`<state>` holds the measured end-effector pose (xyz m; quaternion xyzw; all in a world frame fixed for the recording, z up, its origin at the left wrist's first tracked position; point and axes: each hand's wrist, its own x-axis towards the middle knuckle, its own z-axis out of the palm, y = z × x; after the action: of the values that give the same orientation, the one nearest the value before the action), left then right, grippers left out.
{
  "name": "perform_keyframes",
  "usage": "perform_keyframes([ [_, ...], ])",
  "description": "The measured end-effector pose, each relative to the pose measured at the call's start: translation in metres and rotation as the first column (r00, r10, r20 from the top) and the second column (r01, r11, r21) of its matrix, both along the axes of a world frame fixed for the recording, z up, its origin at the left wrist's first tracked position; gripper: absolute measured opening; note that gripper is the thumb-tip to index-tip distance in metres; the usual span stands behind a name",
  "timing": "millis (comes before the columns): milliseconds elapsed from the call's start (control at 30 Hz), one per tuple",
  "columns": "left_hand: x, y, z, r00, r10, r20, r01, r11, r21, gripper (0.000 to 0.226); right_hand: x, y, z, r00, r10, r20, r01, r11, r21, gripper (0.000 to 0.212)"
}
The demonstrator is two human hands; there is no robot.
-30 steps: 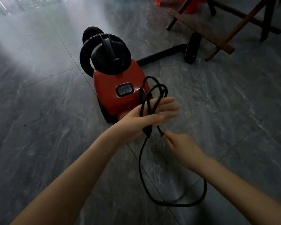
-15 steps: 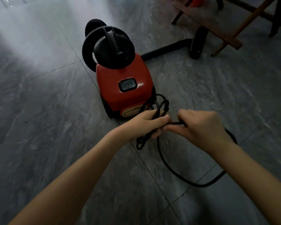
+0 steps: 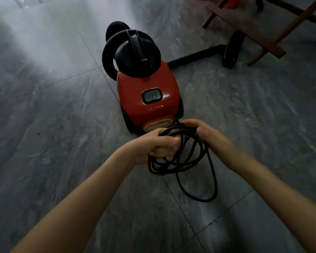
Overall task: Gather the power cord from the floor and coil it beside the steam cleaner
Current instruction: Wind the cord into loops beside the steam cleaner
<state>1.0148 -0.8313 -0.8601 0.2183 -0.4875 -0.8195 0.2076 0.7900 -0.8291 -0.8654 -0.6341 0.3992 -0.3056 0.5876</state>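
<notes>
While the left hand (image 3: pixel 154 146) closes into a fist just in front of the red steam cleaner (image 3: pixel 148 96), its fingers (image 3: pixel 169 142) wrap tight around several gathered loops of the black power cord (image 3: pixel 182 157). Those loops hang below the fist, bunched together in front of the cleaner's near end and above the grey tiled floor (image 3: pixel 53 125). One longer loop trails lower, swinging out toward the viewer and to the right of the cleaner's centre line; whether its bottom touches the floor cannot be told. At the near end of the cleaner, the top strands of the coil bridge from the left fist across to the right hand (image 3: pixel 206 133). That hand sits just in front of the cleaner's near right corner, its fingers curled over the strands and pressed closed on them, though motion blur softens the details. Behind the cleaner's red body, a ribbed black hose (image 3: pixel 108 59) curves around a black round cap with a handle (image 3: pixel 137 52). Farther right of the cleaner, a black wand and floor head (image 3: pixel 233 50) lie on the floor beside wooden furniture legs (image 3: pixel 263 39).
</notes>
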Motion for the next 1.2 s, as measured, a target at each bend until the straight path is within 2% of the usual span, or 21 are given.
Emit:
perform_keyframes([
  [67, 0.006, 0.002, -0.006, 0.998, 0.043, 0.047, -0.043, 0.999, -0.003, 0.026, 0.002, -0.001, -0.002, 1.0, 0.002, 0.022, -0.002, 1.0, 0.024, 0.028],
  [167, 0.013, 0.004, -0.011, 0.971, 0.189, 0.147, -0.193, 0.981, 0.011, 0.027, 0.013, -0.004, -0.003, 1.0, 0.029, 0.013, -0.03, 0.995, 0.091, 0.043],
  [267, 0.015, -0.001, -0.009, 0.858, 0.422, 0.292, -0.433, 0.901, -0.03, 0.028, 0.022, -0.008, -0.003, 0.999, 0.026, 0.026, -0.03, 0.983, 0.182, 0.049],
  [333, 0.013, -0.004, -0.009, 0.759, 0.544, 0.358, -0.554, 0.828, -0.083, 0.032, 0.023, -0.009, -0.004, 0.999, 0.0, 0.049, -0.009, 0.98, 0.198, 0.037],
  [400, 0.009, -0.005, -0.01, 0.703, 0.606, 0.373, -0.615, 0.781, -0.111, 0.032, 0.026, -0.012, -0.007, 0.999, -0.04, 0.008, 0.039, 0.99, 0.139, 0.016],
  [467, 0.006, -0.004, -0.011, 0.689, 0.636, 0.348, -0.648, 0.756, -0.098, 0.027, 0.029, -0.018, -0.009, 0.993, -0.118, 0.014, 0.114, 0.984, 0.139, 0.002],
  [533, 0.008, -0.005, -0.011, 0.705, 0.646, 0.292, -0.657, 0.75, -0.076, 0.024, 0.028, -0.026, -0.011, 0.978, -0.198, 0.062, 0.182, 0.963, 0.2, 0.009],
  [600, 0.014, -0.006, -0.011, 0.643, 0.702, 0.307, -0.675, 0.709, -0.205, 0.015, 0.024, -0.036, -0.011, 0.976, -0.195, 0.099, 0.166, 0.956, 0.242, 0.011],
  [667, 0.016, -0.005, -0.012, 0.464, 0.828, 0.314, -0.696, 0.56, -0.449, 0.016, 0.024, -0.046, -0.012, 0.978, -0.16, 0.131, 0.121, 0.956, 0.268, 0.009],
  [733, 0.017, -0.004, -0.014, 0.238, 0.931, 0.278, -0.635, 0.366, -0.681, 0.023, 0.027, -0.055, -0.016, 0.979, -0.166, 0.121, 0.128, 0.952, 0.277, 0.009],
  [767, 0.016, -0.004, -0.015, 0.157, 0.956, 0.248, -0.55, 0.294, -0.782, 0.023, 0.028, -0.059, -0.019, 0.976, -0.193, 0.101, 0.158, 0.946, 0.285, 0.009],
  [833, 0.015, -0.006, -0.017, 0.061, 0.98, 0.191, -0.318, 0.201, -0.926, 0.02, 0.029, -0.065, -0.026, 0.956, -0.289, 0.038, 0.264, 0.914, 0.309, 0.01],
  [900, 0.015, -0.009, -0.019, 0.034, 0.989, 0.142, -0.134, 0.145, -0.98, 0.017, 0.03, -0.067, -0.03, 0.936, -0.352, -0.017, 0.341, 0.893, 0.293, 0.014],
  [1067, 0.024, -0.002, -0.031, 0.05, 0.993, 0.102, -0.01, 0.103, -0.995, 0.018, 0.04, -0.071, -0.03, 0.94, -0.327, -0.097, 0.34, 0.919, 0.2, 0.017],
  [1133, 0.024, 0.001, -0.039, 0.044, 0.99, 0.133, -0.028, 0.134, -0.991, 0.022, 0.043, -0.072, -0.03, 0.95, -0.299, -0.093, 0.312, 0.927, 0.209, 0.019],
  [1200, 0.021, 0.002, -0.047, 0.05, 0.981, 0.189, -0.152, 0.194, -0.969, 0.023, 0.044, -0.072, -0.03, 0.95, -0.294, -0.102, 0.31, 0.927, 0.212, 0.019],
])
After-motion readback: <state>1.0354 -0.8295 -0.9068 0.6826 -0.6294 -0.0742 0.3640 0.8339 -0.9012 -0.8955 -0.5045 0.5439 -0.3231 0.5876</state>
